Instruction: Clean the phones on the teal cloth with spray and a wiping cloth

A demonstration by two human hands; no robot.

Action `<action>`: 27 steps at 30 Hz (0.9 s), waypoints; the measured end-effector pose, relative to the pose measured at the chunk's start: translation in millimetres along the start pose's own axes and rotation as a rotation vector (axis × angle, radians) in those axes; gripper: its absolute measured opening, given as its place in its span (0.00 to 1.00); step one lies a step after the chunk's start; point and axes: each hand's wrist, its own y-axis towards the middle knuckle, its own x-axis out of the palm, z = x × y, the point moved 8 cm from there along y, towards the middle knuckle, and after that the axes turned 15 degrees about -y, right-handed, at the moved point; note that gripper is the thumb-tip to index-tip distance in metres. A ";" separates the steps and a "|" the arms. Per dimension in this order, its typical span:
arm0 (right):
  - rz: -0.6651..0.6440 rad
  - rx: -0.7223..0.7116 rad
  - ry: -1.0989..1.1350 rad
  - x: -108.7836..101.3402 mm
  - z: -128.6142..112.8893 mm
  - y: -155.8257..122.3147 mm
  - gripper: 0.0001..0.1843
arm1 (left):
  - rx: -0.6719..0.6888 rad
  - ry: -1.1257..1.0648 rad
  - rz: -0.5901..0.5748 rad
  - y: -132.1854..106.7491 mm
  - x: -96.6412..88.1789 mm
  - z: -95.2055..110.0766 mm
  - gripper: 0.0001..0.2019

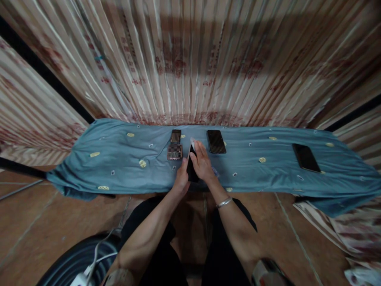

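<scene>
The dark phone [192,171] stood on edge on the blue cloth [119,159] near the table's front edge. The left hand [181,178] curled round its lower side and the right hand [203,163] closed over its top. A slackened grip could have tipped it to the floor, or against the checkered phone [175,146] nearby.

Left hand [181,179] and right hand [203,163] hold a phone [191,173]; a checkered case [175,150] lies just left of it, cloth [119,159] beneath.

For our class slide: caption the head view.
Left hand grips a dark phone, right hand resting on it, above a blue cloth.
</scene>
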 end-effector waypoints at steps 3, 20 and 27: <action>0.038 0.014 0.003 4.5 3.7 -3.7 0.34 | -0.062 -0.074 0.021 1.0 1.2 1.3 0.24; -0.048 -0.124 0.051 -4.4 -26.3 -20.8 0.32 | -0.036 -0.100 0.037 11.5 21.7 7.6 0.24; -0.077 -0.219 0.096 -0.6 -49.2 -41.2 0.32 | -0.048 -0.106 0.169 20.6 7.2 20.9 0.28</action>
